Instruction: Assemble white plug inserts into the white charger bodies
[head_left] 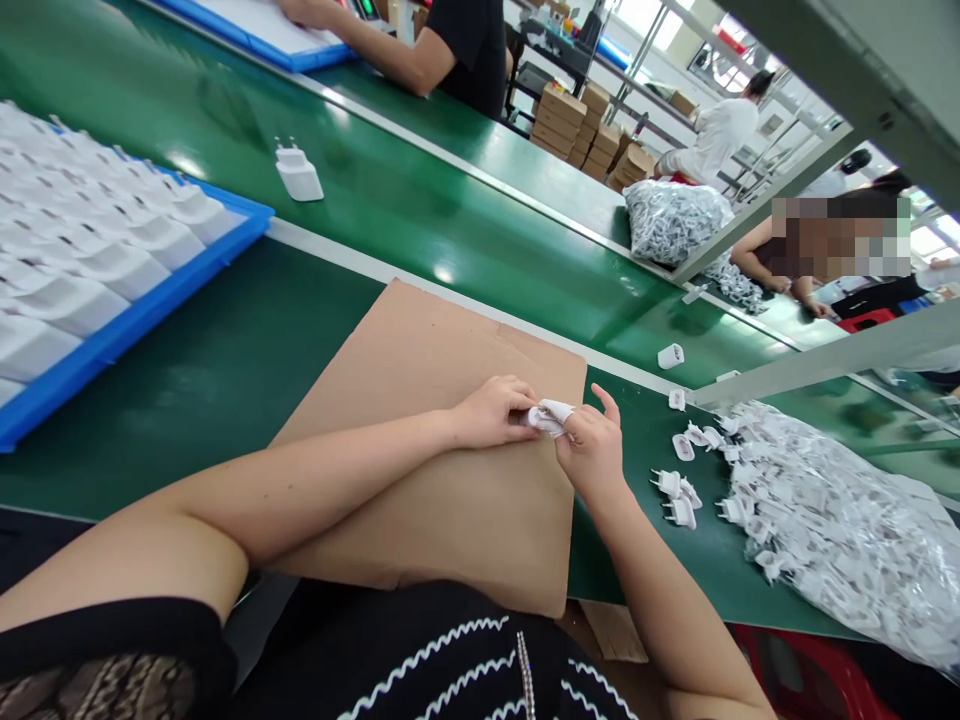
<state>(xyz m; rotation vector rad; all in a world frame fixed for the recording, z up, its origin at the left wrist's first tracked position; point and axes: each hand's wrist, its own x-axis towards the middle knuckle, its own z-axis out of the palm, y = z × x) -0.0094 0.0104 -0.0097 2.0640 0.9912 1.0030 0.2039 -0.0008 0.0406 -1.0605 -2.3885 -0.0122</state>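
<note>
My left hand and my right hand meet over a brown cardboard sheet on the green table. Both pinch the same small white plug part in clear wrapping; my right forefinger sticks up. Just right of my right hand lie several loose white plug parts and a large heap of bagged white parts.
A blue tray packed with white chargers sits at left. One white charger stands on the green conveyor belt, two more white pieces further right. Other people work across the belt; a bag of white parts and cardboard boxes lie beyond.
</note>
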